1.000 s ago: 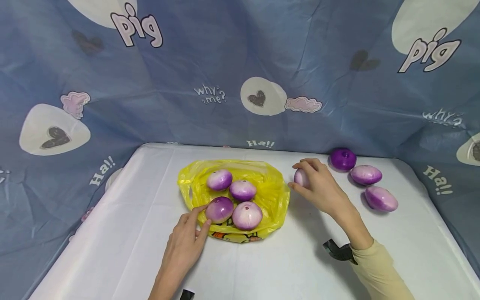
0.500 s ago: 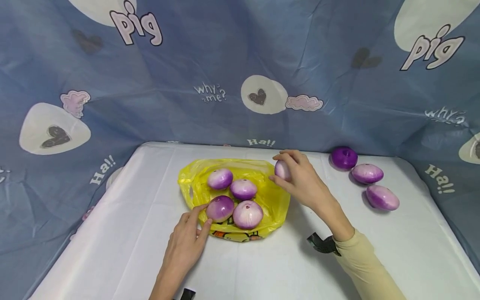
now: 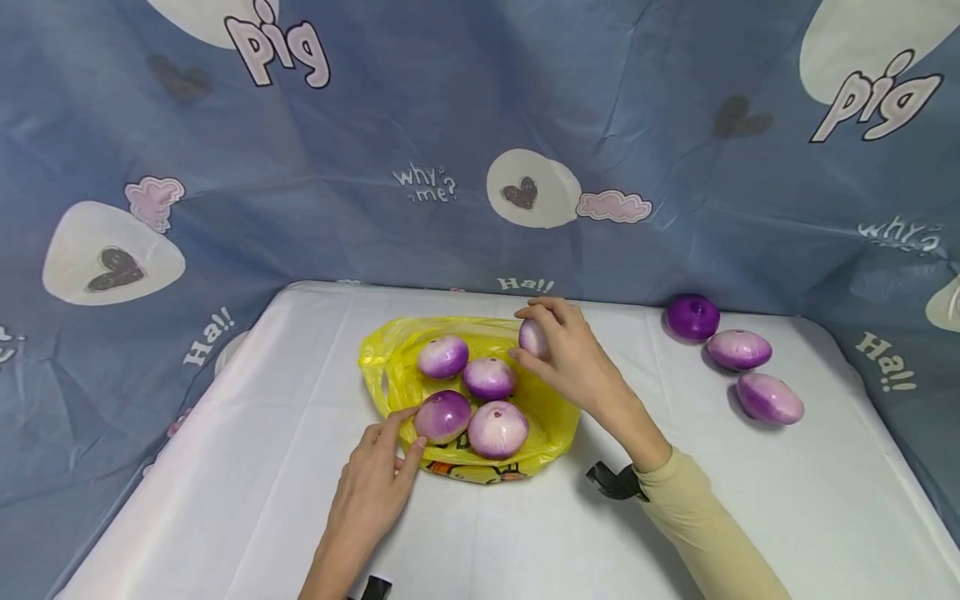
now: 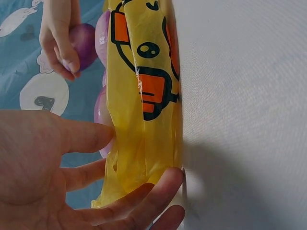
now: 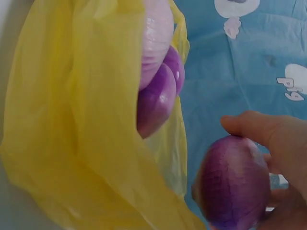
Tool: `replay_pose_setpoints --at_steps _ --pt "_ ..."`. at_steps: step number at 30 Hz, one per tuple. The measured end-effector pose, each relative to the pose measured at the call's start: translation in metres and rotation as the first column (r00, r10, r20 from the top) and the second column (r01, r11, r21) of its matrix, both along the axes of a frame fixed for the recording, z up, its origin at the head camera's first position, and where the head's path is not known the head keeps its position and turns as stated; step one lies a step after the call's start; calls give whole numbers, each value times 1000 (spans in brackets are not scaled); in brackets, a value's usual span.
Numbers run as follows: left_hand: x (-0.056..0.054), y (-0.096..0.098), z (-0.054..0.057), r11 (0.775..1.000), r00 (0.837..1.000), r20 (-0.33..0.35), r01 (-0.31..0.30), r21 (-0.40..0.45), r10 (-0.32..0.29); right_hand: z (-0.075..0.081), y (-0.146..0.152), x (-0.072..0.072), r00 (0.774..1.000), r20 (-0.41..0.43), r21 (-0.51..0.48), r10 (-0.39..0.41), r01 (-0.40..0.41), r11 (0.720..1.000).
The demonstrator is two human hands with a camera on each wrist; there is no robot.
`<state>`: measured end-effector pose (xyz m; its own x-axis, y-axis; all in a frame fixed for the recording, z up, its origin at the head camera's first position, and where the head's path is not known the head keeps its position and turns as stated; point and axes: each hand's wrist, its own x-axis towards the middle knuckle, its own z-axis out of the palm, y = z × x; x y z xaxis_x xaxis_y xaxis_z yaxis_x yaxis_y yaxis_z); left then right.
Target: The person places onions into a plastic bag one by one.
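Note:
A purple-and-white onion [image 5: 235, 184] sits in my right hand [image 3: 573, 358], gripped between thumb and fingers over the right back part of a yellow plastic bag [image 3: 551, 417]. Several onions lie in the bag's open mouth, among them a pale one [image 3: 498, 430] and a darker purple one [image 3: 442, 416] at the front. My left hand [image 3: 371, 479] rests at the bag's front left rim, beside the darker onion. In the left wrist view its fingers are spread and fairly straight, touching the bag's side [image 4: 144, 158], which bears a cartoon print.
At the back right of the white-covered table [image 3: 225, 467] lie a deep purple onion [image 3: 692, 318] and two paler onions [image 3: 739, 350]. A blue printed cloth [image 3: 420, 242] hangs behind the table and along its sides.
My right hand has carried the onion leftward from beside the bag to over its right back part. The left hand has stayed at the bag's rim.

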<state>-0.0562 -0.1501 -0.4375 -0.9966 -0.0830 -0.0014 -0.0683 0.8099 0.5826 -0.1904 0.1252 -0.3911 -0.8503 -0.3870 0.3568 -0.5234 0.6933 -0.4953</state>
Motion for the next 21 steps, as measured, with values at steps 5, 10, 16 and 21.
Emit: replay_pose_setpoints --at_steps 5,10,16,21 --pt "0 -1 0 1000 1000 4 0 -1 0 -3 -8 -4 999 39 -1 8 -8 1000" --pt "-1 -1 0 1000 1000 -6 0 -3 0 -5 -13 -8 999 51 -6 14 -14 1000" --pt "0 -1 0 1000 1000 -1 1 -1 -1 -12 -18 -14 999 46 6 22 -22 1000" --pt "1 -1 0 1000 1000 0 0 -1 0 -17 -23 -17 998 45 27 33 -34 999"
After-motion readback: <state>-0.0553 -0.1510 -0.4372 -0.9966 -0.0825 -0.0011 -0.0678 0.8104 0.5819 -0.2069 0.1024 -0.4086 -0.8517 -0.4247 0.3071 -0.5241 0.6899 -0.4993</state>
